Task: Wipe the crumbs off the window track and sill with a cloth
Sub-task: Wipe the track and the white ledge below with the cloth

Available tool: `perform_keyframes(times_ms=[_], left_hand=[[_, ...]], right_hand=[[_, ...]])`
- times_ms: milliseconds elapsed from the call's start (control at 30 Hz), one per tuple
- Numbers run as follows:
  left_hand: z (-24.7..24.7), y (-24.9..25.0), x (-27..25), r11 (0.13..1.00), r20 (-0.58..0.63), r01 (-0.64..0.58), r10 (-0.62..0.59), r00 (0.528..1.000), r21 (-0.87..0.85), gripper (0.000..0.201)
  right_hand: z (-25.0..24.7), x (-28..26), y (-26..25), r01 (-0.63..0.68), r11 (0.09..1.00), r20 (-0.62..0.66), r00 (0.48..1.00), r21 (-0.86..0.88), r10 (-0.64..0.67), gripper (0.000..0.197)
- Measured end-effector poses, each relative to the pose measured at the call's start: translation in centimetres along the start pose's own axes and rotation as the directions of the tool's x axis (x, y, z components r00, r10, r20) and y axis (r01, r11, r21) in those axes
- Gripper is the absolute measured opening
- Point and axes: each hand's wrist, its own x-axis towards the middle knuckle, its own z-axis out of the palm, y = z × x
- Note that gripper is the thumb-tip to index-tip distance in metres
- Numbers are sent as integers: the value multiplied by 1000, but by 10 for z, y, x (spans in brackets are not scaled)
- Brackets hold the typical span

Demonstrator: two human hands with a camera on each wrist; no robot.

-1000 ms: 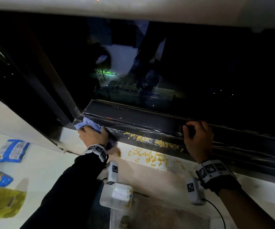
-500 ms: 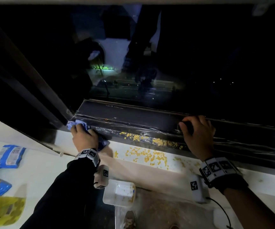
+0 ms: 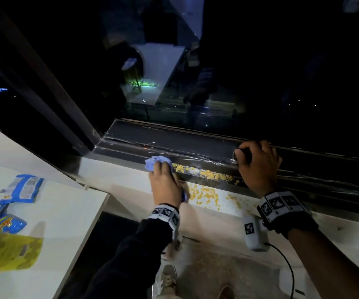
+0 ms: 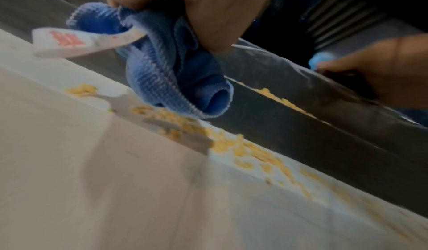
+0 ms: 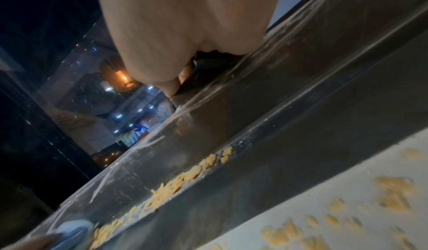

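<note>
Now my left hand [image 3: 167, 186] bunches the blue cloth [image 3: 158, 165] against the crumbs [image 3: 204, 174] on the window track [image 3: 196, 147]; my right hand [image 3: 258, 167] curls round a dark handle [image 3: 243, 154].

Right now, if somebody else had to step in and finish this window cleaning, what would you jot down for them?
Left hand: grips the bunched blue microfibre cloth at the left end of the crumb line, where the dark window track meets the pale sill.
Right hand: curled round a small dark object on the track's rail; I cannot tell what it is.
Done: track and sill left of the cloth look crumb-free.
Left: yellow crumbs in the track groove and scattered on the sill, all between the two hands. Wipe rightward.
</note>
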Motion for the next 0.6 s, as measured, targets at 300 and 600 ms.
perform_keyframes(times_ms=[300,600], left_hand=[[-76,-54,40,996,-151,7,-20,988,-89,23],[-78,-134,128,931,13,308,-316,949,195,18]], right_hand=[[-6,1,7,29,999,64,997,42,-32,26],[-8,1,9,30,999,70,997,36,-32,29]])
